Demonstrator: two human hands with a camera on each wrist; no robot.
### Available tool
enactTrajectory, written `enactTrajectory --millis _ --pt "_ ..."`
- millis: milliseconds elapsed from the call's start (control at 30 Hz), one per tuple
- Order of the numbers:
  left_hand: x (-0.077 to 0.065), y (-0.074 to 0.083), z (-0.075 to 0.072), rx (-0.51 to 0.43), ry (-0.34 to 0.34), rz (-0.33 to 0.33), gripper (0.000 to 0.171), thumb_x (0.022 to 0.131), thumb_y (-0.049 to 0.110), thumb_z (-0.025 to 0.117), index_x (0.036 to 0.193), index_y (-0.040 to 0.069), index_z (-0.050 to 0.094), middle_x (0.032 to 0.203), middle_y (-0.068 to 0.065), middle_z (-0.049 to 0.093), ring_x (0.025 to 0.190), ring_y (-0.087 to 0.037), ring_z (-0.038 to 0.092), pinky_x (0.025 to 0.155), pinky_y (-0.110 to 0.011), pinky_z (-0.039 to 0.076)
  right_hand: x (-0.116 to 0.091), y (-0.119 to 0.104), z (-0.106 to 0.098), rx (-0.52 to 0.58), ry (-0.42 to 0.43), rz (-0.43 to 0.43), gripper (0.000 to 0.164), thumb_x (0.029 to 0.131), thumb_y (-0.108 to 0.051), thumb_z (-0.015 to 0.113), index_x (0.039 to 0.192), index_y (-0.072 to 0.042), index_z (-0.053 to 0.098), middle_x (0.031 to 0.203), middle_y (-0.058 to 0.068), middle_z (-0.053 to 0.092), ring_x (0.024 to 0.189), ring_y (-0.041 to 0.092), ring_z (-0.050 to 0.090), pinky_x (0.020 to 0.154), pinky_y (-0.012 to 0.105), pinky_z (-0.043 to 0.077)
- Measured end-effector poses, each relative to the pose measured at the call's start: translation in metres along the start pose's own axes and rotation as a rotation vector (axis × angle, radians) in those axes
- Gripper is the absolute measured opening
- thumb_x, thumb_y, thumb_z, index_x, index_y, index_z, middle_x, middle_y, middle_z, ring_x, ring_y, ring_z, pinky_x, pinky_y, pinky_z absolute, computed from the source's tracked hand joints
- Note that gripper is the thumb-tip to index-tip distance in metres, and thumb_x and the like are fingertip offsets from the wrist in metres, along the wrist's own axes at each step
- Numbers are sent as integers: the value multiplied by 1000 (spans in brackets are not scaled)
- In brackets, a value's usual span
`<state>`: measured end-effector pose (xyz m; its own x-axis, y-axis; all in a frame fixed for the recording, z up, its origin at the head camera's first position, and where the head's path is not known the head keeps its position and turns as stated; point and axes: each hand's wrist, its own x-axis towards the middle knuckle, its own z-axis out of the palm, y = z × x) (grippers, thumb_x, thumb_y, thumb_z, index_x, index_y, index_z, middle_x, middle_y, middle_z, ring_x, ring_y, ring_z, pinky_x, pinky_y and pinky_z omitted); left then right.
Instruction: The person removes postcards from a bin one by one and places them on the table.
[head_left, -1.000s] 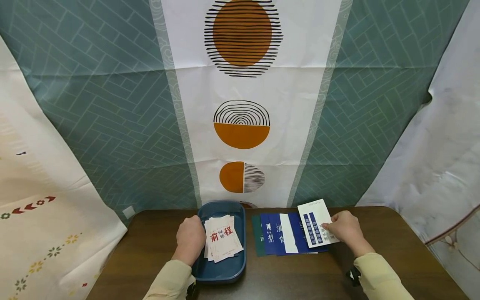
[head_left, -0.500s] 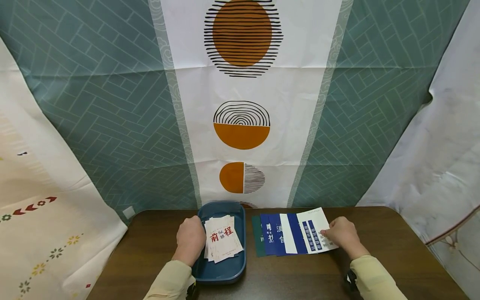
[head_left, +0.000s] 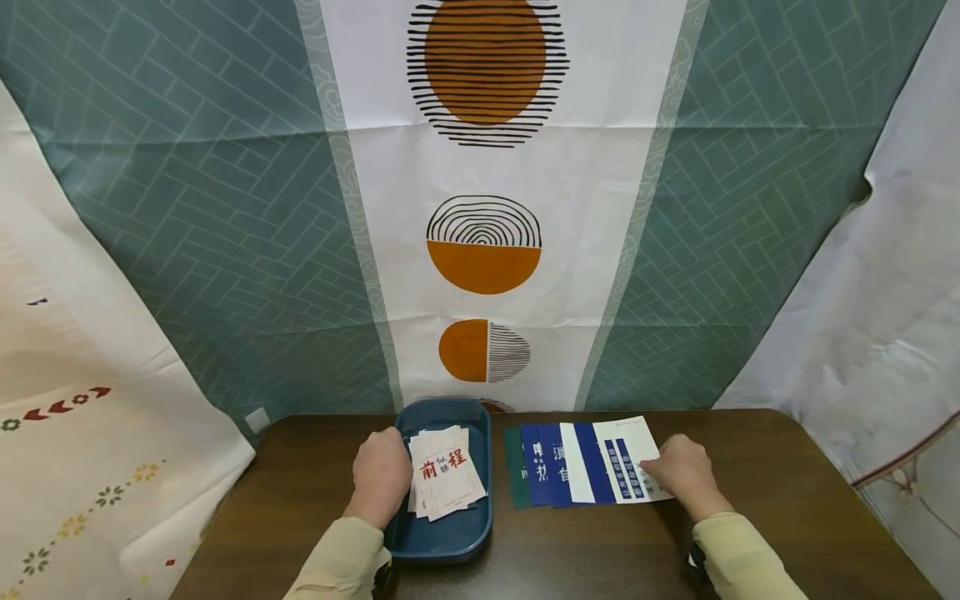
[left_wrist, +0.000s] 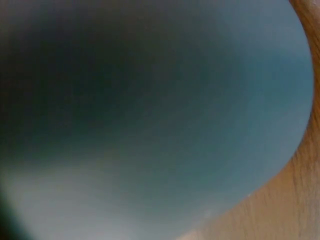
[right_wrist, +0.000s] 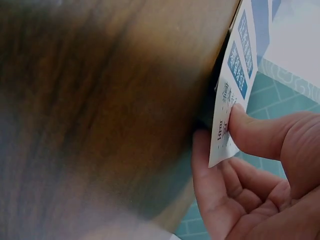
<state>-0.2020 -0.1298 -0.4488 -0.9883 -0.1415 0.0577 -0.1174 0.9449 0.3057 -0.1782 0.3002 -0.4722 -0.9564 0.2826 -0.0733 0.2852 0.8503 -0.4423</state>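
White card (head_left: 628,460) in right hand (head_left: 684,473)

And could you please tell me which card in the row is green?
The leftmost card, nearest the tray; the other cards show blue or white.

Head view evenly lit; faint sheen seen on counter (head_left: 558,554) right of blue tray (head_left: 442,550). Left wrist view badly blurred, darkened; counter smeared in right wrist view, card (right_wrist: 237,67) rendered crisper.
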Motion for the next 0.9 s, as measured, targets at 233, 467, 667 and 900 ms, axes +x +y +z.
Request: enactTrajectory --millis 233,467,667,900 --pt "0 -1 0 2 8 11 13 80 4 65 90 -5 64 74 -16 60 48 -19 50 48 -37 49 -2 -5 0 -49 15 11 35 76 -27 71 77 5 57 65 9 52 59 24 48 51 35 42" --pt "-1 -1 2 6 -3 10 14 81 5 65 91 -5 64 74 -16 60 48 -19 49 47 -37 49 -5 -9 -2 -56 6 33 38 78 -29 67 83 7 56 67 10 51 59 24 48 50 35 41" --pt "-1 -2 3 11 7 6 15 81 5 64 91 -5 63 74 -15 59 48 -19 49 46 -36 48 -11 -22 -7 -74 44 -20 37 80 -31 66 78 5 57 63 8 50 56 23 47 48 33 39" --pt "-1 -1 3 11 19 7 13 81 5 63 89 -5 63 73 -15 59 48 -19 49 46 -37 48 -15 -61 -13 -22 76 -143 41 78 -35 69 84 5 62 73 13 58 62 22 51 54 38 47"
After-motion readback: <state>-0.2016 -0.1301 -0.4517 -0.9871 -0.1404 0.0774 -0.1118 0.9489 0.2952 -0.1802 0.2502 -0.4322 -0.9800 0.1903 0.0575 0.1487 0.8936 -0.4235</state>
